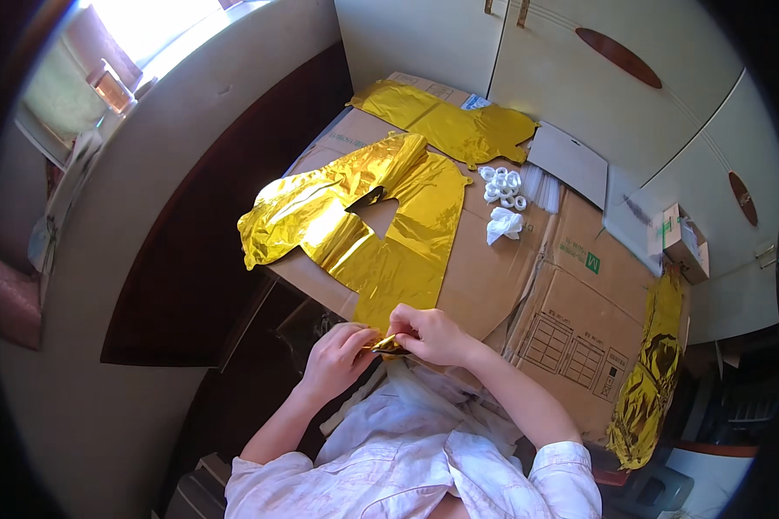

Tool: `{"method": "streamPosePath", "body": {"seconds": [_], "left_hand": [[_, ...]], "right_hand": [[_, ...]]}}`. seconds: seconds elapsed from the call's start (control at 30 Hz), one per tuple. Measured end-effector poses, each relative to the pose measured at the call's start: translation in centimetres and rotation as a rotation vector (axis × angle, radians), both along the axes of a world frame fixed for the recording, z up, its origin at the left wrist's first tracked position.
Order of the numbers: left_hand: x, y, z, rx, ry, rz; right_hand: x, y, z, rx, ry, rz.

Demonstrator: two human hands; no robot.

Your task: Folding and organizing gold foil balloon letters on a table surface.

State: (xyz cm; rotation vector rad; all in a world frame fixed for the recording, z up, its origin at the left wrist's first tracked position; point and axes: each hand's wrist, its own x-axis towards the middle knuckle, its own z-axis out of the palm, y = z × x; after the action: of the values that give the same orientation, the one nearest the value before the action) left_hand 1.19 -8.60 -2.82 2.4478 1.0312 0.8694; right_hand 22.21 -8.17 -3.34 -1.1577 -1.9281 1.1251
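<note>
A large gold foil balloon (428, 251), flat and uninflated, lies across the cardboard with a gap near its middle. Its lower end reaches the near edge, where both hands pinch it. My left hand (337, 353) is closed on the foil from the left side. Close beside it, my right hand (430, 336) grips the same end between thumb and fingers. The foil is bunched between my fingertips, and its very tip is partly hidden there.
Flattened cardboard (571, 298) covers the surface. Another gold foil sheet (459, 125) lies at the back, and crumpled gold foil (649, 381) hangs along the right edge. White rolls (502, 183), a crumpled white tissue (504, 225), a grey panel (569, 164) and a small box (684, 240) sit rightward.
</note>
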Motion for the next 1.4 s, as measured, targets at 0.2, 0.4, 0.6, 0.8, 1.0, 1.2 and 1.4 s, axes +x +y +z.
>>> {"method": "streamPosePath", "body": {"seconds": [0.2,0.4,0.6,0.8,1.0,1.2,1.4], "left_hand": [[-0.8,-3.2,-3.8,-0.333,-0.282,0.454],[0.8,-5.6,-4.8,-1.213,-1.002,0.466],[2.0,-5.9,-4.5,-1.329,-1.233,0.348],[1.6,-6.1,-5.5,-1.404,-1.275,0.365],[0.8,-6.1,-6.0,-1.396,-1.294,0.255],[0.4,-5.8,-6.0,-1.382,-1.332,0.176],[0.8,-5.7,-5.3,-1.361,-1.148,0.234]], "right_hand": [[0.1,-0.3,-0.2,0.14,-0.069,0.076],[-0.6,-0.6,1.2,0.23,-0.116,0.091],[-1.1,-0.6,0.2,0.319,-0.227,0.124],[-1.0,-0.2,-0.9,0.104,-0.006,-0.131],[-0.2,-0.6,0.1,0.372,-0.07,0.065],[-0.3,-1.5,1.5,0.474,-0.259,0.25],[-0.1,-1.2,0.5,0.28,-0.159,0.154]]}}
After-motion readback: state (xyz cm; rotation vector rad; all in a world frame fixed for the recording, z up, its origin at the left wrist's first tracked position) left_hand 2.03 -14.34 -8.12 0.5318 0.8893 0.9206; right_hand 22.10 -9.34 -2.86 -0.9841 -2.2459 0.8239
